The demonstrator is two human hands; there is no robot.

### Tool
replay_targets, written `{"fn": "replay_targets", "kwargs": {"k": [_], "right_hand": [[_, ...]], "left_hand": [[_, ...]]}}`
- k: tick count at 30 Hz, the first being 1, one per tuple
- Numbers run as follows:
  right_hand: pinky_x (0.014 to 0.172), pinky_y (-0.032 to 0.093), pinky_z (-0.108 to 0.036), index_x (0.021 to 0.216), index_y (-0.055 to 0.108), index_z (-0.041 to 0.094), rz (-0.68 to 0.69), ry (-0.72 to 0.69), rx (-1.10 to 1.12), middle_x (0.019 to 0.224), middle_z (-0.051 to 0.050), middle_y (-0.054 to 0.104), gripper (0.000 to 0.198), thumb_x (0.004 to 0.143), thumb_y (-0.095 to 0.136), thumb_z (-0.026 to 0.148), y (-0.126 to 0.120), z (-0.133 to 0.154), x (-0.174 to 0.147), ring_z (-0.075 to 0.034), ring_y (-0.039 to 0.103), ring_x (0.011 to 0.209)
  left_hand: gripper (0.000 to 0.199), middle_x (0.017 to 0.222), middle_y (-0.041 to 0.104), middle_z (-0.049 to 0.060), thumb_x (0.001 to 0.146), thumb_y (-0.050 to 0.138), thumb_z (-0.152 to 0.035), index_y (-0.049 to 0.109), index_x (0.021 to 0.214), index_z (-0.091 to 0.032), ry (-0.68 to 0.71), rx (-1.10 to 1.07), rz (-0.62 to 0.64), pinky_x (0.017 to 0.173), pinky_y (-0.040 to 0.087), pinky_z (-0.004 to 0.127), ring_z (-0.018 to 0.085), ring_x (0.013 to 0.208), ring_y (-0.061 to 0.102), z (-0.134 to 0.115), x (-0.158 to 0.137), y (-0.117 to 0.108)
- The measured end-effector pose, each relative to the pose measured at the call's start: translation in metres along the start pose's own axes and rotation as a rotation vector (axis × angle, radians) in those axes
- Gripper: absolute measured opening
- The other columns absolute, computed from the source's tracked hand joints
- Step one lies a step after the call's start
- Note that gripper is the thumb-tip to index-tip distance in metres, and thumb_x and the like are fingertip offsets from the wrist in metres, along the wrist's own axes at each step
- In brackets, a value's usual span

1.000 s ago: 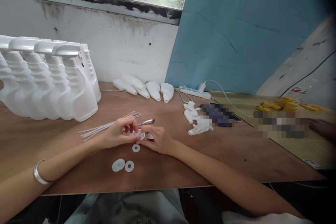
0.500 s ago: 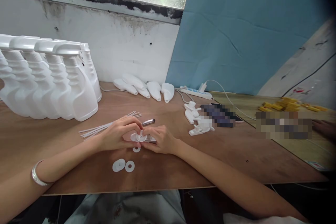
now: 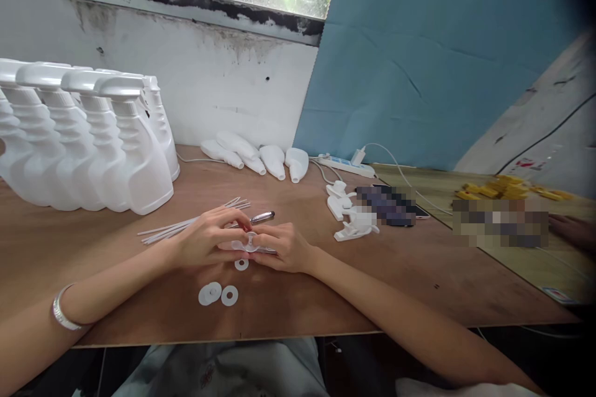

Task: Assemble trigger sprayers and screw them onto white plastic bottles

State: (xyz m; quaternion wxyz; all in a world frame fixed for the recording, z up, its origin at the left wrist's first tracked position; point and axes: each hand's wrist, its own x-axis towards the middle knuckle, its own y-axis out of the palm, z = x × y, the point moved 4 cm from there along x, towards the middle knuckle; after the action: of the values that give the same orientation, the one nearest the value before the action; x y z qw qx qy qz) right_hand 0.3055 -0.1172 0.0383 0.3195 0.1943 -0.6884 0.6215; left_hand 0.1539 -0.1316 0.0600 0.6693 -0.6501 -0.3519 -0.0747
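Between both hands is a white plastic sprayer part (image 3: 250,240) with a round collar, held low over the brown table (image 3: 326,298). My left hand (image 3: 207,239) grips it from the left, its fingertips arched over the top. From the other side my right hand (image 3: 283,248) pinches it with bent fingers. The fingers hide much of its body. Flat white washers (image 3: 230,296) lie just in front of the hands, some overlapping, and one sits right beneath the part. A silver pen (image 3: 263,218) rests behind the fingers. Thin white tubes (image 3: 170,231) lie beyond my left forearm.
White spray bottles (image 3: 149,167) stand in rows at the left. White plastic shells (image 3: 272,161) lie by the wall, near a power strip (image 3: 347,165). More white sprayer parts (image 3: 342,201) lie right of centre. Yellow pieces (image 3: 507,187) and another person's hand (image 3: 572,229) are far right.
The fingers of my left hand have closed further over the top of the sprayer part, and its collar has turned or tilted slightly. Both hands stay in the same place.
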Motion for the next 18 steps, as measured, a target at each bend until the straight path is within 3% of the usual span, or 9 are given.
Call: {"fn": "replay_targets", "kwargs": {"k": [11,18], "right_hand": [[0.065,0.051,-0.019,0.083,0.057,0.018,-0.061,-0.019,0.036,0.095,-0.005,0.068,0.008,0.083,0.056,0.026,-0.0014,0.0014,0.0017,-0.012,0.065,0.079],[0.071,0.052,-0.024,0.085,0.054,0.018,-0.045,0.1,0.168,0.091,-0.007,0.066,0.007,0.084,0.054,0.025,0.0005,-0.0013,0.0017,-0.014,0.064,0.083]], "left_hand": [[0.011,0.09,0.055,0.007,0.082,0.056,-0.025,0.062,0.083,-0.016,0.02,0.012,0.007,0.071,0.041,0.025,0.012,0.075,0.049,0.0016,-0.0007,-0.0008],[0.01,0.089,0.055,0.006,0.082,0.056,-0.024,0.061,0.087,-0.018,0.065,0.051,-0.022,0.069,0.041,0.025,0.011,0.075,0.05,0.0073,0.0008,-0.0014]]}}
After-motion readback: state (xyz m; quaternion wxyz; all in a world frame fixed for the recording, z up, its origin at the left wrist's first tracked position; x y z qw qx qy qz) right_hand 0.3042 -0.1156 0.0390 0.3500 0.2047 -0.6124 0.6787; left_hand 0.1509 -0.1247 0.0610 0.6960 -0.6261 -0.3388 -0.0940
